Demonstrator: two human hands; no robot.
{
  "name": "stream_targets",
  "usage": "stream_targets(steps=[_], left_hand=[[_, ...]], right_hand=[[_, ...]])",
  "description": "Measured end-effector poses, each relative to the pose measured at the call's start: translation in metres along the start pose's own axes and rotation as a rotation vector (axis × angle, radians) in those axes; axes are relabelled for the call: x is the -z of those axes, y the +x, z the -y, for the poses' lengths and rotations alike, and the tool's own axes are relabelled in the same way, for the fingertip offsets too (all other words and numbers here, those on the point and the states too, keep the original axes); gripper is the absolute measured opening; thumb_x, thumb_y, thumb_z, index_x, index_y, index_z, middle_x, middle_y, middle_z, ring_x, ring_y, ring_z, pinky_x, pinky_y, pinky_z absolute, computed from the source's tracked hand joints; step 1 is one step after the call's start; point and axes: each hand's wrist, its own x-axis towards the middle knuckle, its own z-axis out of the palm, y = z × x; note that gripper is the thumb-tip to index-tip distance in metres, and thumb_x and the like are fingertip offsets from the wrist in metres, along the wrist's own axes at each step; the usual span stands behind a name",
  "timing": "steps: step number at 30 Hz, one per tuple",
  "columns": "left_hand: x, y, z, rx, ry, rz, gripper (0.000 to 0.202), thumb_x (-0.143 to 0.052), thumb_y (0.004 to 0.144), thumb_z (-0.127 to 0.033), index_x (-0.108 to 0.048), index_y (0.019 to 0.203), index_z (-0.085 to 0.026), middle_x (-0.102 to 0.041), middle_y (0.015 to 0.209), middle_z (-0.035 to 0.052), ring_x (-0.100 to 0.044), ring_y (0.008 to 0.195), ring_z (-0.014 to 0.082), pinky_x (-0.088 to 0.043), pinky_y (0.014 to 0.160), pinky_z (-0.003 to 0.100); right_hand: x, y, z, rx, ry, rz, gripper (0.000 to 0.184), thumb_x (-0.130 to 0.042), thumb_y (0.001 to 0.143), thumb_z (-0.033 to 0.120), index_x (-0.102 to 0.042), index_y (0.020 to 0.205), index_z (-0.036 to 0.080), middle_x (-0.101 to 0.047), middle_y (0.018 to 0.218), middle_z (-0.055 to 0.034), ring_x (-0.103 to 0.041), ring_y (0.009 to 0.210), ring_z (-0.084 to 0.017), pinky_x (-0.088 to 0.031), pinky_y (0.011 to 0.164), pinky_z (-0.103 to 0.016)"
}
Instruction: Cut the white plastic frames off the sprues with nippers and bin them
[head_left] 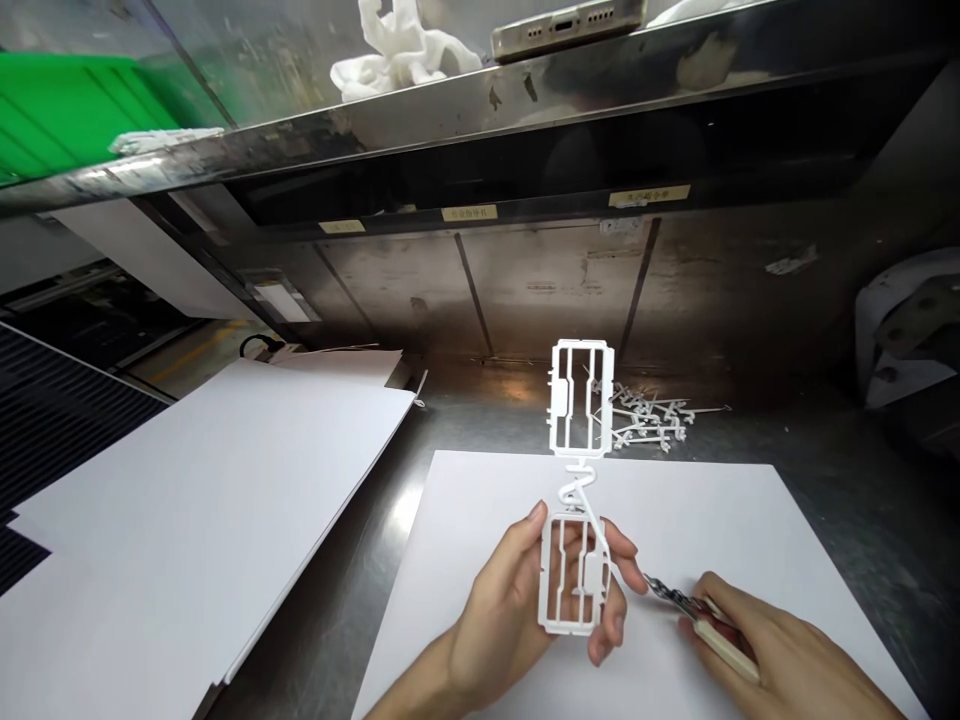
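Observation:
My left hand (pixel 517 610) is closed round the lower frame of a white moulded plastic part (pixel 579 470), two rectangular frames joined by a curly sprue, held upright over a white sheet (pixel 720 520). My right hand (pixel 772 650) grips a small cutting tool (pixel 686 602) with pale handles. The tool's dark metal tip points left and sits close to the lower frame's right side, near my left fingertips.
A pile of cut white sprue scraps (pixel 645 415) lies on the steel bench behind the sheet. Large white boards (pixel 187 510) cover the left side. A steel shelf (pixel 465 110) overhead carries a phone (pixel 566 25) and white gloves (pixel 401 50). A green crate (pixel 67 110) is upper left.

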Motion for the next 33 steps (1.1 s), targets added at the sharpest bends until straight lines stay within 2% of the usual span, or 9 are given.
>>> stream_targets(steps=[6, 14, 19, 21, 23, 25, 28, 30, 33], left_hand=[[0.0, 0.001, -0.002, -0.001, 0.031, -0.004, 0.067, -0.039, 0.11, -0.063, -0.075, 0.115, -0.007, -0.069, 0.102, 0.0179, -0.065, 0.075, 0.0189, -0.05, 0.066, 0.028], [0.001, 0.002, 0.0, 0.014, 0.037, 0.034, 0.066, -0.036, 0.11, -0.062, -0.073, 0.114, -0.008, -0.07, 0.1, 0.0168, -0.065, 0.075, 0.0181, -0.05, 0.066, 0.028], [0.0, 0.004, 0.0, 0.016, 0.06, 0.031, 0.072, -0.033, 0.109, -0.072, -0.068, 0.112, -0.009, -0.07, 0.097, 0.0149, -0.066, 0.073, 0.0161, -0.049, 0.064, 0.026], [-0.001, 0.004, -0.001, 0.001, 0.098, 0.018, 0.059, -0.043, 0.108, -0.071, -0.061, 0.109, -0.014, -0.069, 0.094, 0.0093, -0.065, 0.067, 0.0129, -0.048, 0.061, 0.024], [-0.003, 0.004, -0.002, -0.007, 0.193, -0.01, 0.041, -0.06, 0.107, -0.06, -0.052, 0.106, -0.02, -0.07, 0.09, 0.0025, -0.064, 0.06, 0.0103, -0.046, 0.057, 0.021], [-0.005, 0.005, -0.003, -0.001, 0.315, -0.062, 0.034, -0.07, 0.106, -0.048, -0.047, 0.105, -0.023, -0.071, 0.088, -0.001, -0.064, 0.058, 0.0086, -0.044, 0.055, 0.019], [-0.008, 0.007, -0.003, 0.006, 0.407, -0.169, 0.03, -0.073, 0.105, -0.042, -0.052, 0.107, -0.021, -0.071, 0.089, -0.0007, -0.065, 0.07, 0.0077, -0.047, 0.063, 0.017], [-0.011, 0.008, -0.001, 0.03, 0.351, -0.221, 0.028, -0.068, 0.107, -0.046, -0.055, 0.109, -0.02, -0.07, 0.094, 0.0009, -0.068, 0.079, 0.0095, -0.05, 0.07, 0.018], [-0.015, 0.009, 0.002, 0.093, 0.15, -0.215, 0.044, -0.051, 0.11, -0.062, -0.061, 0.117, -0.019, -0.069, 0.102, 0.006, -0.072, 0.082, 0.017, -0.059, 0.079, 0.029]], right_hand=[[-0.002, 0.001, -0.003, 0.004, -0.007, 0.022, 0.029, -0.043, 0.105, 0.053, -0.056, 0.1, 0.028, -0.071, 0.099, -0.0031, -0.071, 0.088, -0.027, -0.05, 0.076, -0.034], [0.003, -0.007, 0.006, -0.003, -0.065, -0.016, 0.035, -0.037, 0.105, 0.058, -0.056, 0.099, 0.029, -0.069, 0.097, -0.0036, -0.069, 0.083, -0.027, -0.048, 0.072, -0.036], [0.003, -0.009, 0.003, 0.007, -0.086, -0.02, 0.031, -0.04, 0.107, 0.055, -0.056, 0.101, 0.029, -0.068, 0.097, -0.002, -0.068, 0.082, -0.026, -0.047, 0.071, -0.035], [0.005, -0.01, 0.004, 0.013, -0.094, -0.022, 0.029, -0.04, 0.109, 0.053, -0.056, 0.103, 0.03, -0.069, 0.098, -0.0007, -0.068, 0.082, -0.025, -0.046, 0.07, -0.034], [0.009, -0.012, 0.008, 0.01, -0.101, -0.051, 0.03, -0.039, 0.11, 0.053, -0.056, 0.103, 0.03, -0.069, 0.096, 0.0, -0.067, 0.08, -0.025, -0.045, 0.07, -0.034], [0.016, -0.015, 0.014, 0.001, -0.091, -0.084, 0.032, -0.039, 0.11, 0.054, -0.054, 0.1, 0.029, -0.068, 0.09, 0.0008, -0.065, 0.077, -0.024, -0.044, 0.069, -0.034], [0.027, -0.016, 0.021, -0.022, -0.056, -0.091, 0.037, -0.043, 0.11, 0.06, -0.051, 0.095, 0.028, -0.064, 0.078, 0.0029, -0.062, 0.068, -0.023, -0.042, 0.065, -0.032], [0.033, -0.017, 0.025, -0.041, -0.056, -0.133, 0.04, -0.044, 0.109, 0.063, -0.049, 0.092, 0.027, -0.06, 0.071, 0.0039, -0.058, 0.063, -0.022, -0.039, 0.062, -0.031], [0.037, -0.017, 0.028, -0.075, -0.064, -0.181, 0.04, -0.045, 0.108, 0.062, -0.048, 0.091, 0.027, -0.06, 0.069, 0.0048, -0.056, 0.059, -0.021, -0.038, 0.059, -0.03]])
